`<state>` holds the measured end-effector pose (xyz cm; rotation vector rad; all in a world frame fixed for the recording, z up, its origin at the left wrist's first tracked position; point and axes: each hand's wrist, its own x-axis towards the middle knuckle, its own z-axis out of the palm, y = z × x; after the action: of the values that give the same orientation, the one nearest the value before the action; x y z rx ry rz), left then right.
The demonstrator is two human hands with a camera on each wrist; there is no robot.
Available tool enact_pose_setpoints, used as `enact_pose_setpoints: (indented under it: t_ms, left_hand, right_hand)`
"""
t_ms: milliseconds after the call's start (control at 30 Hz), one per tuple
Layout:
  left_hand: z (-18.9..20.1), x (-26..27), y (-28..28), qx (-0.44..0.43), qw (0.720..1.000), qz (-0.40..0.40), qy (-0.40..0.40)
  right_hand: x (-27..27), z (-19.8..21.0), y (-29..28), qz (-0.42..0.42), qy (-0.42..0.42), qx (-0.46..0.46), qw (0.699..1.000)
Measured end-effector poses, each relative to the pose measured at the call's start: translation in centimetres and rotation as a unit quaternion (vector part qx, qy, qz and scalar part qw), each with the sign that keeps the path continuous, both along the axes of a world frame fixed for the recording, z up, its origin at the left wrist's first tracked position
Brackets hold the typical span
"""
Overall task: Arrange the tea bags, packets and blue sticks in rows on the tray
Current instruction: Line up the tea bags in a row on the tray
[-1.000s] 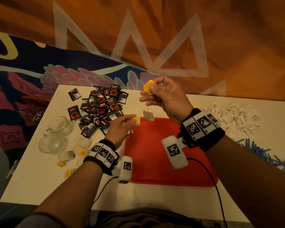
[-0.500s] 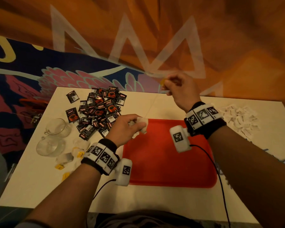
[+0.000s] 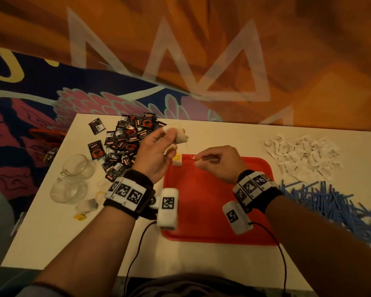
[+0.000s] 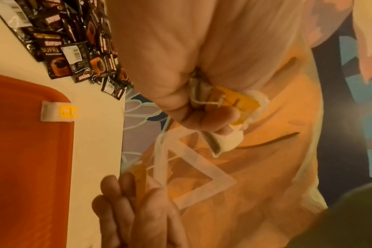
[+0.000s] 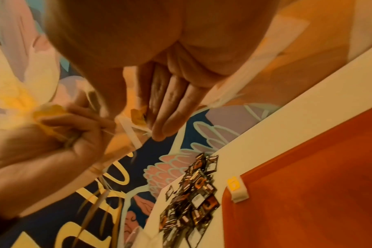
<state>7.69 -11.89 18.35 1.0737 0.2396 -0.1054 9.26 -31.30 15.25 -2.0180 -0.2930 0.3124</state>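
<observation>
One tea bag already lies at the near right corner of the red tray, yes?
Not quite: the tea bag lies at the far left corner of the red tray, as the head view shows. The rest is right.

A red tray (image 3: 218, 211) lies on a white table (image 3: 51, 232). At its 11 o'clock corner sits a white tea bag (image 3: 177, 162) with a yellow tag. Black packets (image 3: 124, 144) printed with orange and red lie at 10 o'clock, white packets (image 3: 302, 155) at 2 o'clock, blue sticks (image 3: 330, 202) at 3 o'clock. Both wrists wear black bands (image 3: 126, 194) carrying black-and-white square codes. The backdrop (image 3: 201, 39) is orange with pale triangles, navy and pink feathers.
</observation>
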Motion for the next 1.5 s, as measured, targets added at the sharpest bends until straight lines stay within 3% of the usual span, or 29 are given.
enact_pose_setpoints:
  t_ms: [200,367,733,933,1100,1333,1500]
  left_hand:
    - [-0.6,0.8,-0.5,0.035,0.994,0.084,0.052]
    - [-1.2,0.6,-0.6,0.052,0.991,0.104,0.072]
    - [-2.8,0.9,0.2,0.083,0.98,0.165,0.08]
    - [-4.1,0.5,-0.1,0.219,0.968,0.112,0.042]
    - [-4.4,-0.4,-0.8,0.282,0.958,0.042,0.001]
    - [-4.6,-0.8,-1.1,0.332,0.943,0.014,-0.032]
    - [-4.6,-1.0,-0.9,0.353,0.935,0.004,-0.045]
  right_hand:
    - [-1.4,0.2,2.0,-0.033,0.034,0.086,0.995]
    - [-1.8,0.7,2.8,-0.021,0.096,0.164,0.982]
    - [-1.4,0.5,3.2,-0.074,0.081,0.087,0.99]
    - [-1.0,1.2,3.7,-0.096,0.092,0.134,0.982]
    - [-0.5,1.5,4.3,-0.147,0.144,0.226,0.952]
    - [0.3,0.6,4.7,-0.207,0.186,0.203,0.939]
    - [0.5,0.4,4.5,-0.203,0.184,0.164,0.948]
